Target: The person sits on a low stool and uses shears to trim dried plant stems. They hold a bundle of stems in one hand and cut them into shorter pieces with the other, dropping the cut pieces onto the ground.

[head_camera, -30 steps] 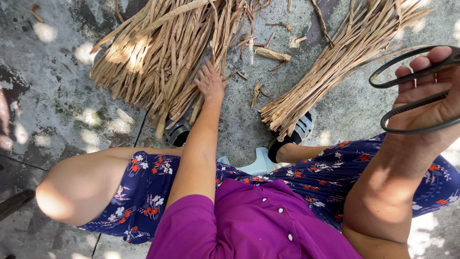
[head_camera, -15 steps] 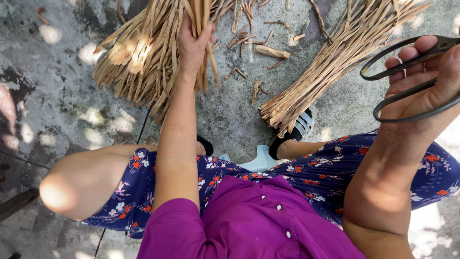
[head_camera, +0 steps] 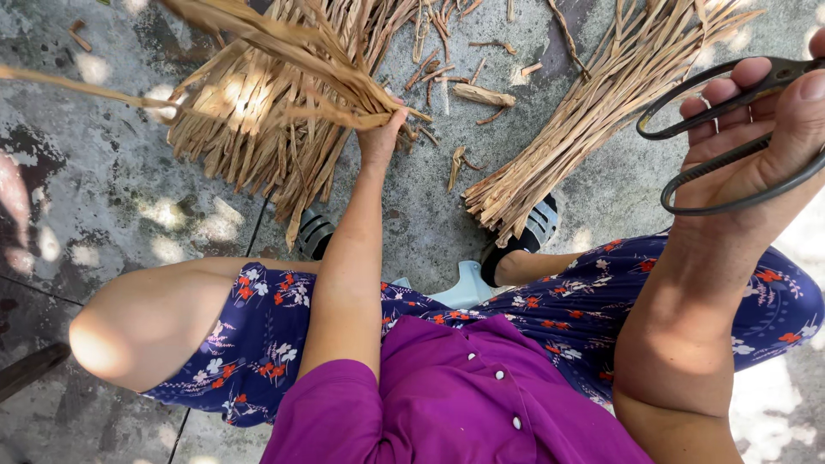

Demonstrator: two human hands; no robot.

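Change noted: a second ago the left hand [head_camera: 378,142] lay flat on the heap of dried leaf strips [head_camera: 258,129] on the left of the concrete floor [head_camera: 103,223]; half a second ago it had reached deeper and closed among them. It is now clenched around a bunch of strips [head_camera: 301,47], lifted clear of the heap and fanning up and to the left, the gripped ends sticking out just past the fist. The selection stage thus appears complete, with one bunch separated from the stock.

The right hand [head_camera: 756,146] has barely moved throughout. It is raised at the right edge of view, fingers through the loops of black scissors [head_camera: 722,129] and closed on them; the blades are out of frame, so their position cannot be told.

A second bundle of strips [head_camera: 601,94] lies untouched on the floor to the right, its cut ends near a sandalled foot [head_camera: 537,228]. Short offcuts [head_camera: 481,94] are scattered between the two heaps
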